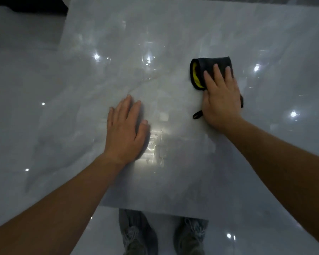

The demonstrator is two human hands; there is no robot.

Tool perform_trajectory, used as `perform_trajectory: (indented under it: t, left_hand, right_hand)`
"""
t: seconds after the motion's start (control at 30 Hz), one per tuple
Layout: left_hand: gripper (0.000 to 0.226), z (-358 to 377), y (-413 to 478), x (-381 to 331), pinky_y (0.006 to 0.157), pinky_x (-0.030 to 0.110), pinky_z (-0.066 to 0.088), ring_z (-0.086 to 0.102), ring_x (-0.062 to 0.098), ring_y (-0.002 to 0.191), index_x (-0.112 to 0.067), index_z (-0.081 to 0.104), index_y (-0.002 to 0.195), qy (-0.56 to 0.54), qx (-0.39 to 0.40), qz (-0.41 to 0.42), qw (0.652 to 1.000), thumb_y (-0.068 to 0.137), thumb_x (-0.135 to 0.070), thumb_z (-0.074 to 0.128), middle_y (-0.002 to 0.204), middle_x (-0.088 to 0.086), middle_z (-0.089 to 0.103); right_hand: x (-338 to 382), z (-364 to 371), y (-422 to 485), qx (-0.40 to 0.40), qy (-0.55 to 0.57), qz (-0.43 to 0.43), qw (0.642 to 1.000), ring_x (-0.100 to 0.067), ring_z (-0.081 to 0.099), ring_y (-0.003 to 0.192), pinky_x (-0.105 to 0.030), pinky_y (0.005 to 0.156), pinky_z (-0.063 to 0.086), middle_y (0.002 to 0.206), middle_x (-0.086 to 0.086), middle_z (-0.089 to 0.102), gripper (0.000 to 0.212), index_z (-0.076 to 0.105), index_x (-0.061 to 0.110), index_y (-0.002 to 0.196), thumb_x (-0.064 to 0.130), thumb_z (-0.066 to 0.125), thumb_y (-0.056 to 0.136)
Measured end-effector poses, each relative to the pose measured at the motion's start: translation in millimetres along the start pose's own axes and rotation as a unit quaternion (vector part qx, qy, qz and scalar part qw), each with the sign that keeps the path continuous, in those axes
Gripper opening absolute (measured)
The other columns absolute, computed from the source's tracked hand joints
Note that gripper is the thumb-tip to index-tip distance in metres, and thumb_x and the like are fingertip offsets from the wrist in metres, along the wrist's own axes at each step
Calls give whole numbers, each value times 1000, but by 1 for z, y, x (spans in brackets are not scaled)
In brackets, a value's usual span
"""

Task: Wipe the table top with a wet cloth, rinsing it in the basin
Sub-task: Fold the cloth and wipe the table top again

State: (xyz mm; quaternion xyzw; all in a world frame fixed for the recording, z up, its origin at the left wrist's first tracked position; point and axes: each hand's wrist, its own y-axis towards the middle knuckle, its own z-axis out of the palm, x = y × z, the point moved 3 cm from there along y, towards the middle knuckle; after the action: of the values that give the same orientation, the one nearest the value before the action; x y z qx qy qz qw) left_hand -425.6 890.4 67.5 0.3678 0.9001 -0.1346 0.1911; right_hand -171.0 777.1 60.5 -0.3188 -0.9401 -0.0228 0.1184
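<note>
A glossy pale grey marble table top (173, 43) fills most of the view. A folded dark grey cloth (210, 64) with a yellow inner side and a small black loop lies on it at the right. My right hand (220, 97) presses flat on top of the cloth, fingers spread over it. My left hand (128, 126) rests flat on the bare table near the middle, fingers apart, holding nothing. No basin is in view.
The table's near edge (155, 209) runs across the bottom, with my two grey shoes (136, 234) on the shiny light floor below it. The table's left edge runs up to a dark area (26, 4) at the top left. Ceiling lights reflect as bright spots.
</note>
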Motion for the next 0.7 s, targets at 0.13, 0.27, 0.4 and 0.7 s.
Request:
perform_trajectory:
  t: [0.13, 0.27, 0.4, 0.7]
  left_hand:
    - [59, -6, -49, 15, 123, 52, 10, 18, 24, 152, -15, 38, 151, 1, 14, 21, 1000, 102, -44, 25, 163, 10, 28]
    - [62, -2, -69, 32, 125, 48, 2, 3, 20, 155, -19, 29, 157, 47, 55, 41, 997, 103, -48, 18, 168, 6, 14]
    - [65, 5, -73, 35, 124, 47, -5, -11, 20, 155, -23, 15, 160, 105, 82, 59, 989, 102, -52, 16, 169, 6, -2]
    - [68, -2, -74, 39, 125, 42, -4, 2, 16, 155, -14, 26, 158, -20, 43, 47, 998, 100, -47, 12, 168, 4, 13]
  right_hand:
    - [79, 21, -86, 18, 4, -149, 989, -39, 19, 151, -54, 123, 19, 162, -11, 31, 59, 42, 19, 151, 27, 40, 93]
    - [98, 32, -159, 75, -15, -301, 950, -32, 14, 154, -51, 124, 17, 164, -5, 26, 58, 38, 23, 153, 27, 44, 96]
    - [36, 21, -124, 29, -10, -143, 989, -36, 22, 151, -53, 121, 24, 162, -8, 32, 57, 41, 20, 151, 24, 43, 94]
    - [125, 34, -163, 8, 1, -87, 996, -40, 16, 152, -55, 123, 17, 163, -10, 28, 59, 39, 19, 152, 23, 49, 94]
